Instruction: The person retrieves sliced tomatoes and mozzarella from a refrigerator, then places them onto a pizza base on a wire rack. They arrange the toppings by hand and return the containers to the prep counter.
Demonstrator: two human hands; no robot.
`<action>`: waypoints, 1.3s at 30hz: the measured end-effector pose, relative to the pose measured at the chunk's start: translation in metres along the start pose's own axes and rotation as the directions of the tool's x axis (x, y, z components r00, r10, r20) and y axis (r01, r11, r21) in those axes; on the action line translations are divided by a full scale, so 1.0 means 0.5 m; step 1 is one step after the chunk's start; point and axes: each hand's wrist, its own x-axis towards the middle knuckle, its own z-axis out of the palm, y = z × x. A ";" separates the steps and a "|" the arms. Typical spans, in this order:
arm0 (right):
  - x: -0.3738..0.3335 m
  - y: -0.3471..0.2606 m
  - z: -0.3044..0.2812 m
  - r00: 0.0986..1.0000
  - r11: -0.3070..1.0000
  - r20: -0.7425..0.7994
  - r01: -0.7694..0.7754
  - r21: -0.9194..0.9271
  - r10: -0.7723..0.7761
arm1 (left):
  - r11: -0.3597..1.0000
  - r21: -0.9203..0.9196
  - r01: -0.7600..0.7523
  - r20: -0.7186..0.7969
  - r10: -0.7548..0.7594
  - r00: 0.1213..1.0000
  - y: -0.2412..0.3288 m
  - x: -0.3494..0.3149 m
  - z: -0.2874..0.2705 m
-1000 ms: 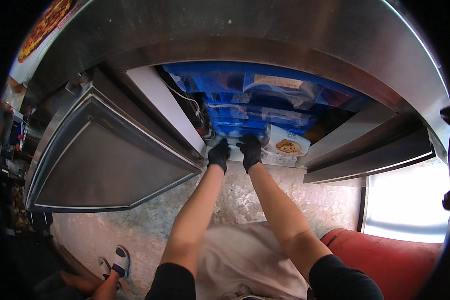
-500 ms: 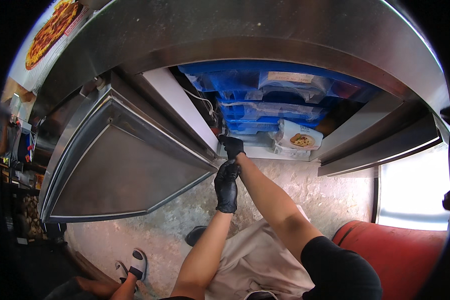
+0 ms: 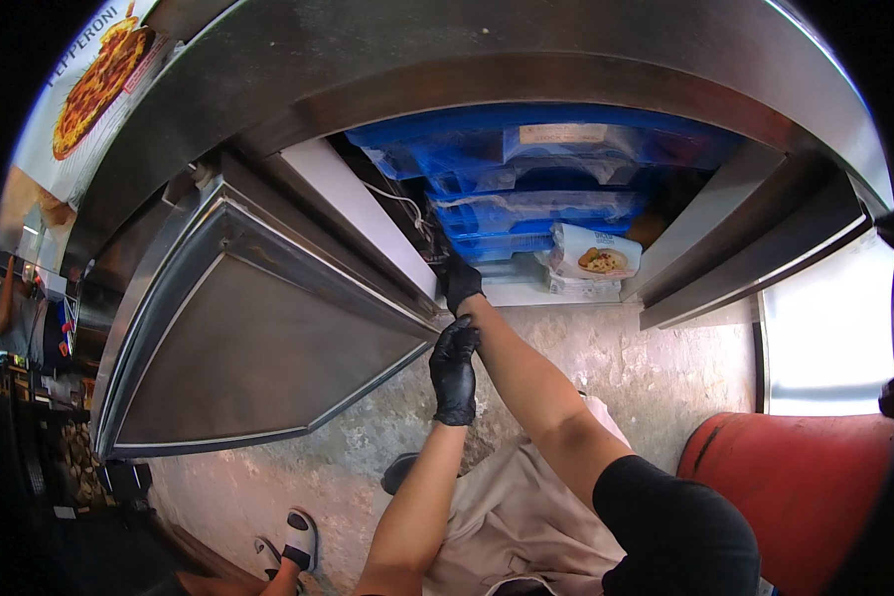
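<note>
My right hand, in a black glove, reaches into the front left corner of a low steel cabinet, beside the white inner edge. Its fingers are lost in the shadow near a white cable, so what they touch is hidden. Just below, my left hand, also black-gloved, is closed with curled fingers against my right wrist; anything inside it is hidden. Stacked blue plastic crates fill the cabinet, some with clear film on them. To their front right lies a white packet with a food picture, on top of another pack.
The open steel door swings out at left, its corner close to my left hand. Another open door stands at right. A red cylinder lies at lower right. Another person's foot is on the worn floor at lower left.
My right hand has gone slightly deeper into the cabinet corner, its fingers now darker and less visible. My left hand stays at the right wrist. The whole view has shifted a little.
</note>
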 end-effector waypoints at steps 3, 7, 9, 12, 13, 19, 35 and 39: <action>-0.007 -0.010 -0.025 0.983 0.992 0.137 -0.123 0.011 0.120 | 1.000 0.025 -0.010 0.029 0.009 1.000 -0.001 0.002 -0.004; -0.015 -0.019 -0.041 0.989 0.984 0.103 -0.088 -0.155 0.105 | 1.000 -0.021 -0.002 0.027 0.002 1.000 0.001 0.006 -0.004; -0.016 0.000 -0.022 0.998 0.974 0.039 -0.045 -0.222 0.055 | 1.000 -0.019 0.007 0.028 -0.006 1.000 0.002 0.004 -0.005; 0.006 0.055 0.042 0.933 0.923 0.116 -0.356 0.147 0.341 | 1.000 0.009 0.017 0.020 -0.017 1.000 -0.003 0.008 -0.014; 0.014 0.077 0.068 0.864 0.820 0.200 -0.503 0.273 0.463 | 1.000 0.005 0.023 0.010 -0.023 1.000 -0.009 0.016 -0.018; 0.033 0.121 0.078 0.900 0.886 0.243 -0.414 0.211 0.362 | 0.995 0.071 0.071 -0.212 -0.054 0.976 -0.108 0.159 -0.029; 0.072 0.276 0.181 0.774 0.733 0.584 -0.541 0.412 0.243 | 0.943 0.142 0.301 -0.726 -0.107 0.679 -0.085 0.305 0.112; 0.085 0.300 0.217 0.778 0.659 0.591 -0.562 0.500 0.215 | 0.936 0.010 0.352 -0.813 -0.198 0.548 -0.080 0.327 0.121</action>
